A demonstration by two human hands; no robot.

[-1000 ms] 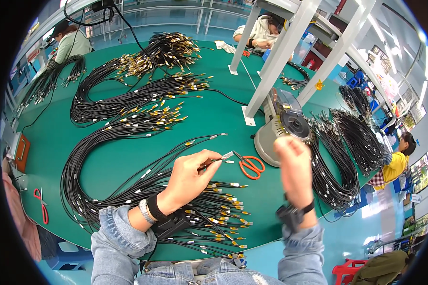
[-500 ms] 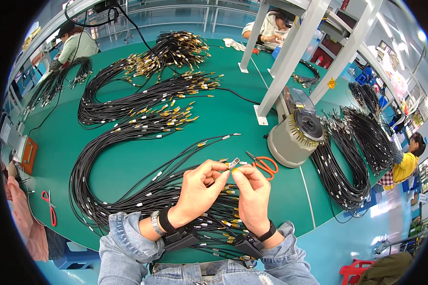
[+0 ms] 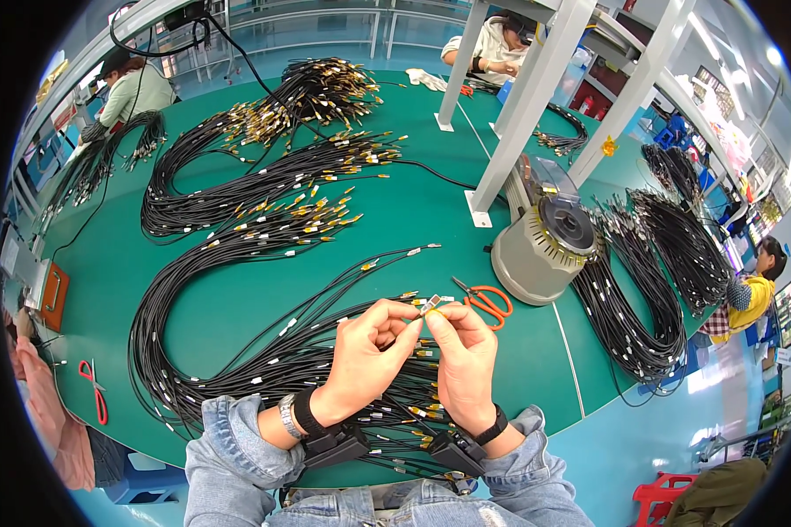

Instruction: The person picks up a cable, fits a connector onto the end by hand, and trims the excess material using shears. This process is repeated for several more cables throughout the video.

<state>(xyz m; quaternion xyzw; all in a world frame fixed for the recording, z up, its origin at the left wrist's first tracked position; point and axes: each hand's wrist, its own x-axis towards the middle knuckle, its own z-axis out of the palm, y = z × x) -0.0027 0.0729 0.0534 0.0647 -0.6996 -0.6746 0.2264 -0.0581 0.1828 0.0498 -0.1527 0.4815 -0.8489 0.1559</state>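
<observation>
Both my hands meet above the green table, fingertips nearly touching. My left hand (image 3: 365, 350) pinches the end of a black cable, where a small white label piece (image 3: 430, 304) sticks up between the fingertips. My right hand (image 3: 462, 362) closes thumb and forefinger on a bit of yellow at that same end. The exact parts inside the fingertips are too small to make out. Beneath and left of my hands lies a curved bundle of black cables (image 3: 180, 369) with white labels and yellow tips. Orange-handled cutters (image 3: 490, 303) rest just beyond my right hand.
A beige machine (image 3: 536, 259) stands right of the cutters, beside white metal posts (image 3: 492, 167). More cable bundles (image 3: 264, 180) lie far left and right (image 3: 628, 307). Red scissors (image 3: 97, 395) are at the left edge. Co-workers sit around the green table (image 3: 431, 211).
My view shifts slightly. My hands stay together at the cable end, and the white label piece sits a little lower between the fingertips.
</observation>
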